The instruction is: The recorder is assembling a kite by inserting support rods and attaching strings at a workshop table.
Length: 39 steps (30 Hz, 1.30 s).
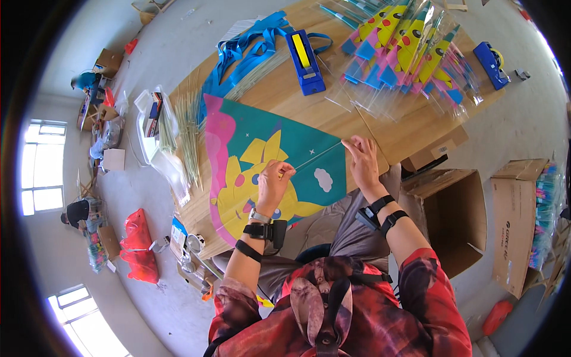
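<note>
A teal kite sheet (309, 135) with a yellow cartoon animal and a wavy pink edge lies at the near edge of the table, partly over my lap. Across it runs a thin pale stick (314, 158). My left hand (275, 181) is closed in a pinch on this stick, above the printed animal. At the sheet's right-hand corner, the fingertips of my right hand (363, 157) pinch the stick's other end against the fabric; the exact contact there is small and hard to make out.
Blue ribbon (253, 50), thin sticks (189, 134) and a blue tape dispenser (306, 65) lie on the wooden table (404, 134). Bagged kites (410, 50) are heaped at the far right near another dispenser (491, 65). An open carton (452, 220) stands right of my legs.
</note>
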Each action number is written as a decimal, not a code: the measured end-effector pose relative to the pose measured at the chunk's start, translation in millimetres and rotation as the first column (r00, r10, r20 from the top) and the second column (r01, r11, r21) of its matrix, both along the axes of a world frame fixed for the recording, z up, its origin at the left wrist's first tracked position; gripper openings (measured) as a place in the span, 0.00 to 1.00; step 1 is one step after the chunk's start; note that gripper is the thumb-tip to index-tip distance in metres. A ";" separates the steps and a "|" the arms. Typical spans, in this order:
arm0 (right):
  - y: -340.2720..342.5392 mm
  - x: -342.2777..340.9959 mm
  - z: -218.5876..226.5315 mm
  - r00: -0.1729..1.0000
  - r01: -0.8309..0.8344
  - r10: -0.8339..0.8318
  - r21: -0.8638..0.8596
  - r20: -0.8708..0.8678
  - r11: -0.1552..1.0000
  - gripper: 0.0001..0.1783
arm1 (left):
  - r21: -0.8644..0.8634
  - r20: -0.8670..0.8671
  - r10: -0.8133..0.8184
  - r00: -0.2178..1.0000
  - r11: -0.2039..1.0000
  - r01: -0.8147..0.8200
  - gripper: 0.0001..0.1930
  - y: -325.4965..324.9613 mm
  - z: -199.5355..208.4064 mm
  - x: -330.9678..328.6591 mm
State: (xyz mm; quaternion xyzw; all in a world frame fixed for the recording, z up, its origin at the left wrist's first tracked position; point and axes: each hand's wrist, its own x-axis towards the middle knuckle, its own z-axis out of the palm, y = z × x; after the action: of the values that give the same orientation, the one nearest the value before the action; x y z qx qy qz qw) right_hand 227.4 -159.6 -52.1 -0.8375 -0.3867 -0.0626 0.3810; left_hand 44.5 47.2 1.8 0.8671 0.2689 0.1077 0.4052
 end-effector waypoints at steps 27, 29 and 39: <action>-0.2 -2.6 -1.0 1.000 0.012 -0.012 -0.018 -0.009 1.000 0.29 | 0.140 0.044 0.237 0.971 0.960 -0.241 0.11 -1.3 -7.6 -62.9; -0.2 -1.3 -1.6 1.000 0.009 -0.010 -0.026 -0.005 1.000 0.30 | 0.135 0.058 0.290 0.955 0.946 -0.295 0.11 -1.8 -8.2 -74.5; -0.1 -1.9 -4.2 1.000 -0.003 0.003 -0.046 -0.004 0.999 0.30 | 0.311 0.105 0.278 0.955 0.903 -0.297 0.09 -21.9 -22.5 -90.9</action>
State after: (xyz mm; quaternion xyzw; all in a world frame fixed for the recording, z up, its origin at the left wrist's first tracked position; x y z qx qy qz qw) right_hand 225.5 -159.7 -56.3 -0.8456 -0.3884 -0.0513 0.3627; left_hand -46.4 25.3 -20.7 0.8690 0.3606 0.2339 0.2451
